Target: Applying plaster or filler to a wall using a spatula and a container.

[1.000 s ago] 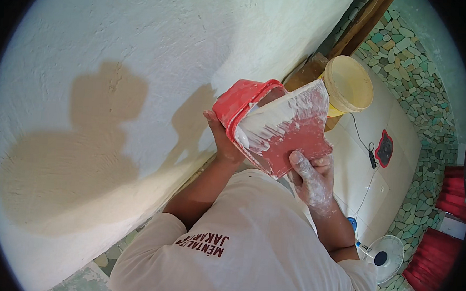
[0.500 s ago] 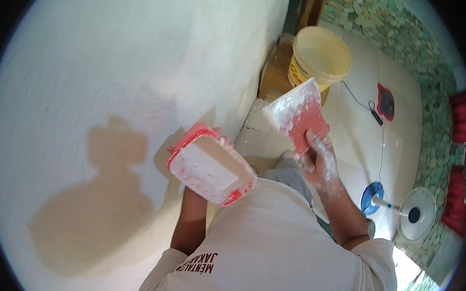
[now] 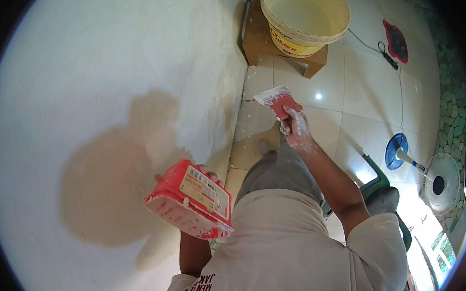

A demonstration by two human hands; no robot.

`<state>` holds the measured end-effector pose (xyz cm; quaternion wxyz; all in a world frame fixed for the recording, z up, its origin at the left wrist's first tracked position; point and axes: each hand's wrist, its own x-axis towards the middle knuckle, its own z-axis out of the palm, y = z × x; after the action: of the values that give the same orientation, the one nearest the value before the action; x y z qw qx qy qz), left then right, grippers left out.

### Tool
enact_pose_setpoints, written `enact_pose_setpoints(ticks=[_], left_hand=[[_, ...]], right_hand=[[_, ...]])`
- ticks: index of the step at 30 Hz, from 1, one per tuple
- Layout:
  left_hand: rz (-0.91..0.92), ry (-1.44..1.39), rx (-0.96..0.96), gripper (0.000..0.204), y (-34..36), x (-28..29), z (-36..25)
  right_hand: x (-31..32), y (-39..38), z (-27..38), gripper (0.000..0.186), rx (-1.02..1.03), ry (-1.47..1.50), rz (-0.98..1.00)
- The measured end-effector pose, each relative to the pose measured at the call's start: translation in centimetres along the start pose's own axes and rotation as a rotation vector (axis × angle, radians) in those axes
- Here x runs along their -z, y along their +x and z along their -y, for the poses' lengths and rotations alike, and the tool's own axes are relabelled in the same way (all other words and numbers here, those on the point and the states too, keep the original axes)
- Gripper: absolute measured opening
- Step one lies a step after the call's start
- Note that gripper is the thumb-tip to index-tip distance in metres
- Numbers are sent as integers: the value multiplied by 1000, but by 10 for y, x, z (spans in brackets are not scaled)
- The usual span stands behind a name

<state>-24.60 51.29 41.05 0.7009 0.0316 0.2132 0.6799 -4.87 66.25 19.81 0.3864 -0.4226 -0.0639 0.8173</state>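
Observation:
My left hand (image 3: 212,174) grips a red plastic tub (image 3: 205,190) beside the white wall; only some fingertips show at its far side. The tub is tilted, with a pale label turned up and a white-smeared face (image 3: 187,217) toward me. Farther out and to the right, my right hand (image 3: 297,130) is closed on a flat red putty scraper (image 3: 285,103). White paste coats the scraper's far-left edge. Smears of the same white are on the right hand and wrist. The scraper is apart from both the tub and the wall.
A cream bucket (image 3: 296,44) holding pale liquid stands on a low brown stool (image 3: 255,37) ahead. The wall (image 3: 105,60) runs along my left. At right are a power strip (image 3: 389,61) with cord, a standing fan (image 3: 442,183) and a green chair (image 3: 376,179).
The tub has tipped, so its labelled side shows instead of its inside. My right hand and the scraper have moved left, away from the bucket. The whole view has shifted.

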Motion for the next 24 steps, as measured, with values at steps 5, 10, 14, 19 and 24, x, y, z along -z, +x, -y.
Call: enact_pose_setpoints(ticks=[5, 10, 14, 19, 24], left_hand=[[-70, 101, 26, 63, 23, -20, 22], [-59, 163, 47, 63, 37, -29, 49], [-107, 313, -3, 62, 21, -55, 90], [-91, 336, -32, 62, 9, -78, 139], [-71, 326, -43, 62, -1, -82, 161]], right_hand=[[20, 36, -11, 10, -127, 0, -83], [41, 66, -22, 15, -147, -82, -17], [50, 72, -26, 21, -210, -125, -5], [47, 72, -24, 20, -154, -102, 66], [39, 77, -17, 18, -189, -30, 67]])
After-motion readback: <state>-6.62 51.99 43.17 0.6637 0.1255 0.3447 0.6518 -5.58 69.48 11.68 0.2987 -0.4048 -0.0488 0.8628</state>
